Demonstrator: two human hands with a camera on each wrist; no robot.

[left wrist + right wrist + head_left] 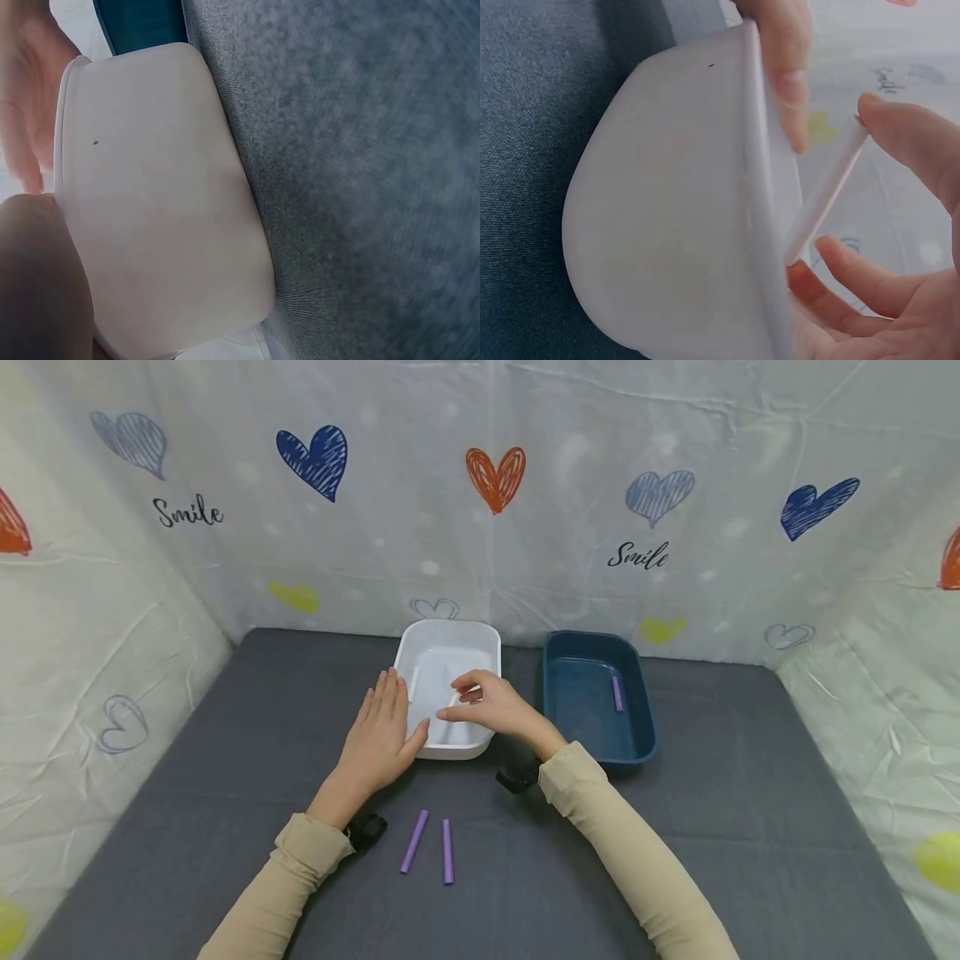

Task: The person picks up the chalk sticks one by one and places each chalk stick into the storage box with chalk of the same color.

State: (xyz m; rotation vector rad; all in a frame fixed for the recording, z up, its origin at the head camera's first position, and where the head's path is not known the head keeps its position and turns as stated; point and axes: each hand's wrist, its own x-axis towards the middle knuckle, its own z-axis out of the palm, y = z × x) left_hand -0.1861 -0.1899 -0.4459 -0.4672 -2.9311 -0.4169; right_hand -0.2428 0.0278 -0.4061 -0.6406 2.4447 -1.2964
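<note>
Nearest the camera, two purple sticks (415, 842) (447, 851) lie side by side on the grey cloth-covered table (750, 793), just beyond the beige sleeves (645, 877). Further out, the right hand (497, 703) hovers over the near part of the white bin (480, 639), its thumb and fingertips pinching a white stick (826, 196) that slants down across the bin's rim. The left hand (381, 735) lies flat with straight fingers against the bin's near left side, thumb at the near rim, holding nothing. Another white stick (416, 683) lies inside the bin near its left wall. Just right of the white bin sits a dark blue bin (577, 647), apart from it, with one purple stick (617, 693) on its floor. Behind both, the far wall is a pale heart-printed sheet (570, 485).
</note>
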